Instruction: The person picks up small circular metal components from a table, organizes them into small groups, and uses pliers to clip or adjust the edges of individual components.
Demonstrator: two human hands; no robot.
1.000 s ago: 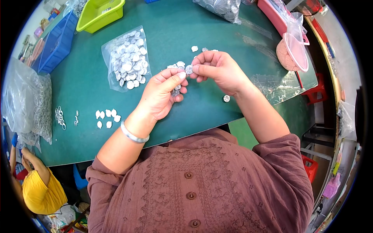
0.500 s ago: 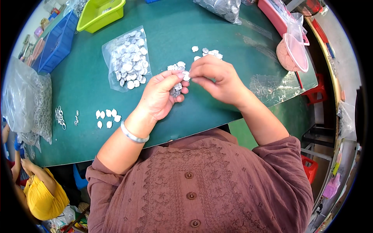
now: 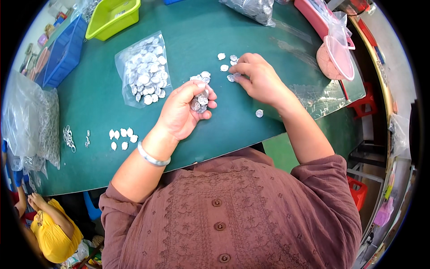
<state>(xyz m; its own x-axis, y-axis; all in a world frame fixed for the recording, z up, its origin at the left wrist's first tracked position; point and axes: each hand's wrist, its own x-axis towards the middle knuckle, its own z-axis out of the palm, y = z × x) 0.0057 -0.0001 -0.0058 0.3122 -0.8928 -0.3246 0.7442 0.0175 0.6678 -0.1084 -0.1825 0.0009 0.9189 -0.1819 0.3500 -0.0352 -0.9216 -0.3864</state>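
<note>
Loosely cupped in my left hand (image 3: 177,110), a small stack of round silver metal charms (image 3: 200,102) rests under the thumb. My right hand (image 3: 260,80) reaches over a few loose charms (image 3: 230,78) on the green table, thumb and forefinger slightly apart at them. Some of those charms are partly hidden by its fingers. Another little heap of charms (image 3: 205,74) lies just behind my left hand. One single charm (image 3: 259,113) lies below my right wrist. To the left, several charms (image 3: 123,133) are laid out in loose rows.
A clear bag of charms (image 3: 148,71) lies on the green table (image 3: 201,40). Metal rings (image 3: 68,138) and a large bag (image 3: 47,121) are at the left. Green (image 3: 112,22) and blue baskets (image 3: 65,56) stand farther back, a pink basket (image 3: 338,58) at right. A person in yellow (image 3: 56,231) is at lower left.
My right hand has moved away from my left hand to the loose charms. A single charm now lies on the table below my right wrist. My left hand keeps its stack.
</note>
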